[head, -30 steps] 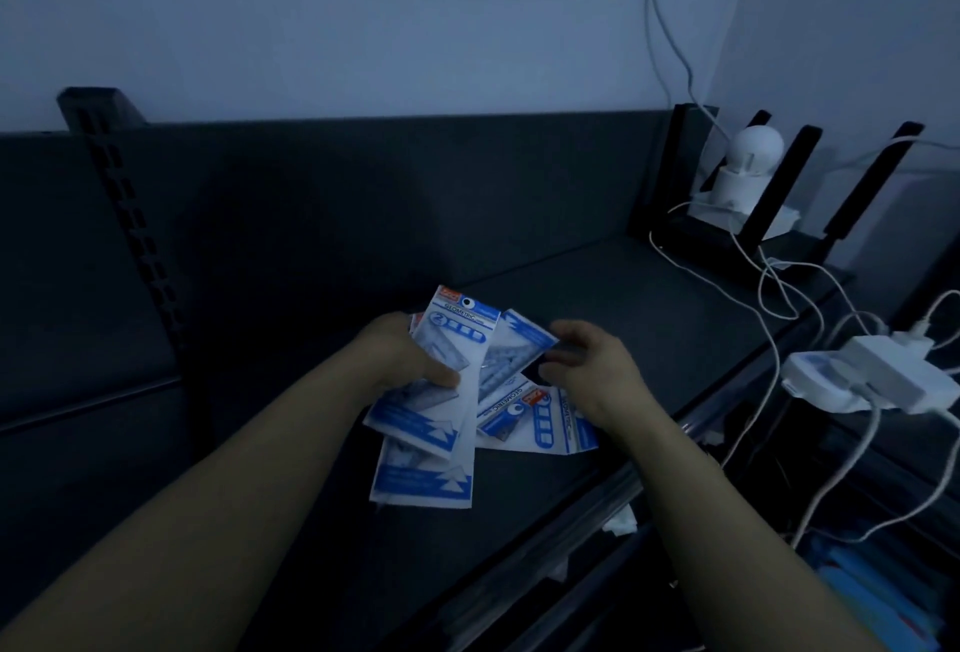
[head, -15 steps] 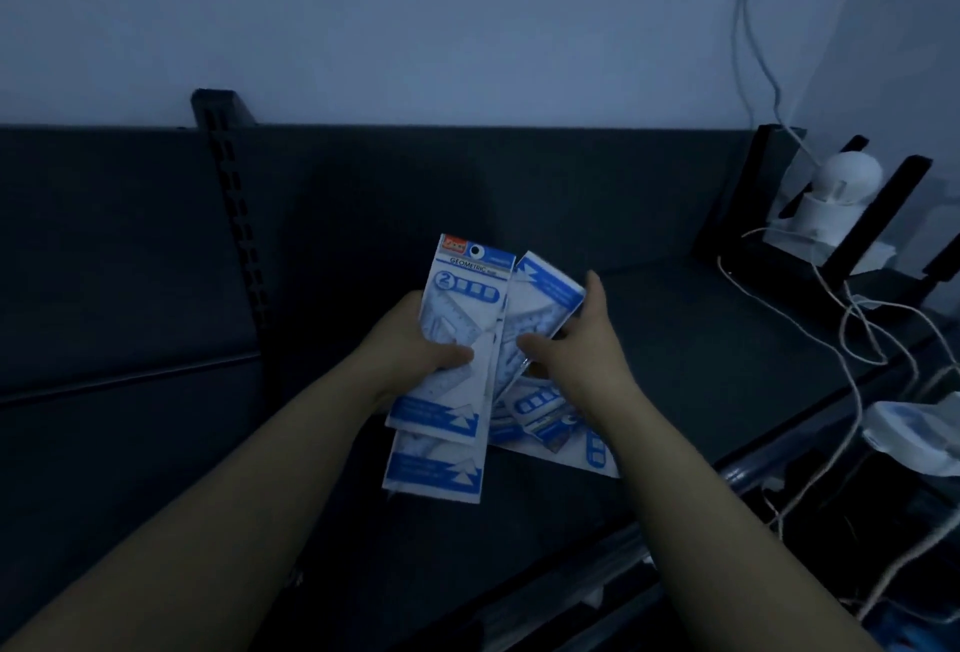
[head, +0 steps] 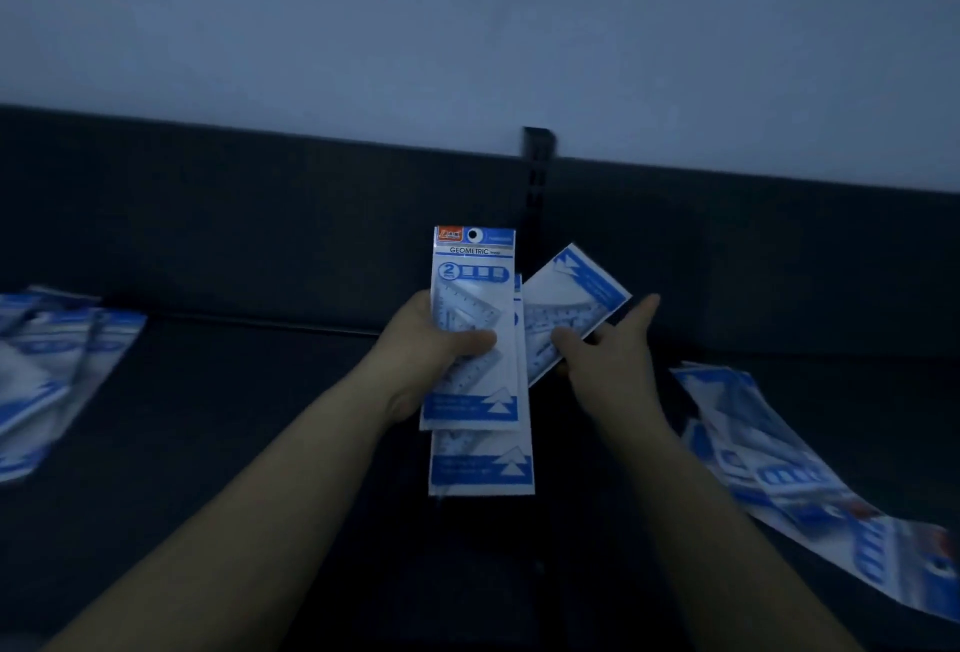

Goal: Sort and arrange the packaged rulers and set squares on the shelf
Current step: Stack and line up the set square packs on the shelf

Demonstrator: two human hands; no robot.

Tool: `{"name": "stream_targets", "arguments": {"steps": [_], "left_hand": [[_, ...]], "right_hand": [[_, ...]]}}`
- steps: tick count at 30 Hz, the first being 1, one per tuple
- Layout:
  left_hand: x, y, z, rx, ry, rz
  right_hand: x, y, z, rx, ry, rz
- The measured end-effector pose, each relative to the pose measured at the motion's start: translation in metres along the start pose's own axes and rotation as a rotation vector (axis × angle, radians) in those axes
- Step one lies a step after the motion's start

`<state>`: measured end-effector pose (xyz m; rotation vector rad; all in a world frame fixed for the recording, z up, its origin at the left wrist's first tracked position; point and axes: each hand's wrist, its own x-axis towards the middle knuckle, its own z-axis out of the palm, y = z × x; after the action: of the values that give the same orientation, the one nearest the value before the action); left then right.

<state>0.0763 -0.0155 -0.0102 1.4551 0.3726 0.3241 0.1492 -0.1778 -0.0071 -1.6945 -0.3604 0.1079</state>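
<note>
— Holding anything in your left hand [head: 434, 355]?
— Yes: your left hand is clamped on an upright stack of packs [head: 475, 339], thumb across the front one, which reads "GEOMETRIC"; a second pack [head: 480, 467] sticks out below it.
— And your right hand [head: 608, 360]?
— It pinches a tilted pack [head: 571, 305] just beside the stack, thumb on its face, index finger stretched out behind it.
— Where do you hold them?
— Above the dark shelf [head: 260, 391]. More packs [head: 47, 365] lie on the shelf at far left, blurred, and a fanned row of packs [head: 789, 469] lies on it at right, well apart from your hands.
</note>
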Motion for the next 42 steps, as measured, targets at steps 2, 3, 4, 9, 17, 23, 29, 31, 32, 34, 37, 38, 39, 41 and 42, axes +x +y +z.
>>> {"name": "stream_targets", "arguments": {"steps": [2, 3, 4, 9, 17, 23, 29, 31, 32, 34, 37, 38, 39, 41, 42], "left_hand": [[-0.012, 0.003, -0.035, -0.028, 0.062, 0.008], [-0.019, 0.005, -0.053, -0.034, 0.094, 0.009], [-0.026, 0.006, -0.071, -0.040, 0.127, 0.004], [-0.065, 0.012, -0.169, 0.013, 0.267, -0.022], [-0.109, 0.024, -0.314, 0.166, 0.428, -0.068], [-0.118, 0.032, -0.377, 0.318, 0.529, -0.099], [-0.118, 0.020, -0.399, 0.610, 0.597, -0.014], [-0.117, 0.015, -0.402, 0.775, 0.610, -0.027], [-0.115, 0.014, -0.403, 0.871, 0.617, -0.036], [-0.115, 0.016, -0.401, 1.028, 0.636, -0.033], [-0.119, 0.022, -0.389, 1.187, 0.651, 0.042], [-0.120, 0.025, -0.383, 1.224, 0.636, 0.082], [-0.120, 0.027, -0.375, 1.256, 0.609, 0.128], [-0.118, 0.028, -0.358, 1.293, 0.534, 0.206], [-0.116, 0.027, -0.348, 1.289, 0.496, 0.241]], "right_hand": [[-0.007, -0.009, 0.035, 0.017, -0.057, -0.032], [-0.012, -0.013, 0.054, 0.009, -0.089, -0.059], [-0.017, -0.016, 0.073, 0.002, -0.119, -0.079], [-0.052, -0.032, 0.175, 0.051, -0.319, -0.070], [-0.098, -0.055, 0.316, 0.147, -0.537, 0.016], [-0.109, -0.064, 0.377, 0.035, -0.555, 0.001], [-0.103, -0.053, 0.405, -0.277, -0.539, -0.068], [-0.101, -0.051, 0.407, -0.391, -0.511, -0.081], [-0.100, -0.051, 0.406, -0.452, -0.495, -0.092], [-0.098, -0.052, 0.402, -0.563, -0.488, -0.124], [-0.099, -0.055, 0.390, -0.676, -0.506, -0.187], [-0.100, -0.058, 0.385, -0.669, -0.515, -0.219], [-0.102, -0.060, 0.379, -0.654, -0.521, -0.249], [-0.108, -0.066, 0.364, -0.647, -0.501, -0.307], [-0.111, -0.068, 0.354, -0.656, -0.485, -0.322]]}}
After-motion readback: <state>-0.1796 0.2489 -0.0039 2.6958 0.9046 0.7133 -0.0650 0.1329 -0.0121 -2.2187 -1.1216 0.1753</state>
